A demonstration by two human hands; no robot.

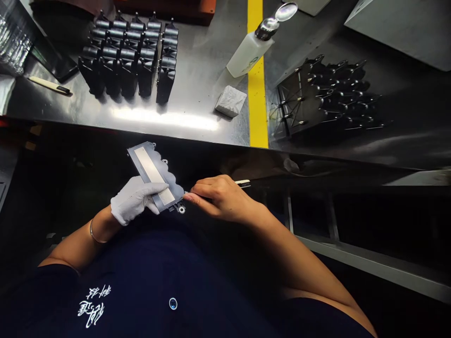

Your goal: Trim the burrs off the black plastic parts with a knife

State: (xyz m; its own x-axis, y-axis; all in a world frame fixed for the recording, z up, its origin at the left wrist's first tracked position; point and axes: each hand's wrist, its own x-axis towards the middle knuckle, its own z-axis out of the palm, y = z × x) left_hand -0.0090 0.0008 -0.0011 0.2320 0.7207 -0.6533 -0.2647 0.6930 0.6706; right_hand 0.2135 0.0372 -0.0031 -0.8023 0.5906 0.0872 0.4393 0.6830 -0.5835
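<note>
My left hand (136, 199), in a white glove, is closed on a grey moulded part (171, 180). The part has one scalloped edge, small round lugs and a long pale strip on its face, and it is tilted above my lap. At its lower right corner is my bare right hand (220, 197), fingers pinched around a slim white-handled tool (243, 183). The black-marked end of that handle sticks out behind my knuckles. Its tip is mostly hidden by my fingers, close to the part's scalloped edge; whether it touches, I cannot tell.
On the metal bench (197, 101) stand several black moulded parts (130, 58) in rows. Also there are a cream-handled tool (49, 86), a white block (231, 101), a pump bottle (250, 54) with its lid up, and yellow tape (258, 103). A pale box (405, 28) sits far right.
</note>
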